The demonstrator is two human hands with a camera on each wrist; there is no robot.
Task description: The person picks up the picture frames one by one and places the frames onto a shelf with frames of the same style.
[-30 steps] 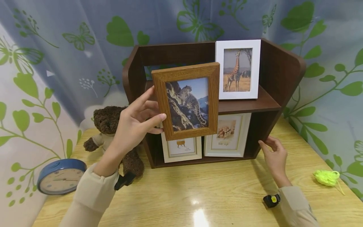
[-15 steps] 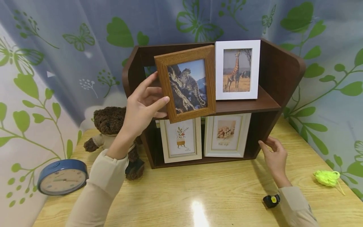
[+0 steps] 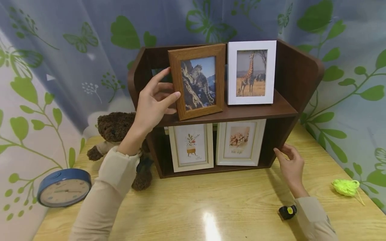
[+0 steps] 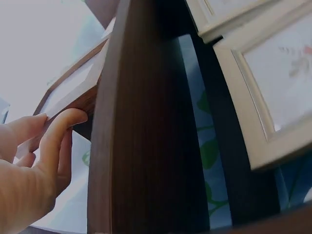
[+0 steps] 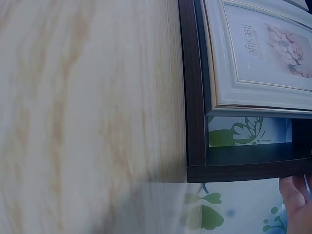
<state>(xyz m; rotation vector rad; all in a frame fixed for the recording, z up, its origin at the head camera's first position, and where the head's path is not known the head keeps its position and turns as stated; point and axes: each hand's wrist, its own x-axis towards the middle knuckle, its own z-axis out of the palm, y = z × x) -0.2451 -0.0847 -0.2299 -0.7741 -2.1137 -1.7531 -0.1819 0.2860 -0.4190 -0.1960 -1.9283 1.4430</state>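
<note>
My left hand (image 3: 153,105) holds a brown wooden picture frame (image 3: 175,88) by its left side, thumb in front and fingers reaching behind. A snow leopard picture shows inside it. The frame leans slightly, its lower edge at the front of the upper shelf of a dark brown two-tier shelf unit (image 3: 253,113), just left of a white giraffe picture frame (image 3: 232,75). In the left wrist view, the thumb and fingers grip the wooden frame (image 4: 73,95) beyond the side panel (image 4: 105,146). My right hand (image 3: 292,167) touches the unit's right side panel near the bottom, fingers loosely bent.
Two cream frames, one with a plant picture (image 3: 176,150) and one with flowers (image 3: 222,144), stand on the lower tier. Left of the unit are a brown teddy bear (image 3: 113,125) and a blue clock (image 3: 64,174). Bright yellow-green yarn (image 3: 345,187) lies at right on the wooden table (image 3: 181,207).
My left hand has raised the wooden frame and carried it back to the upper shelf, uncovering the plant picture below. The right hand stays at the side panel.
</note>
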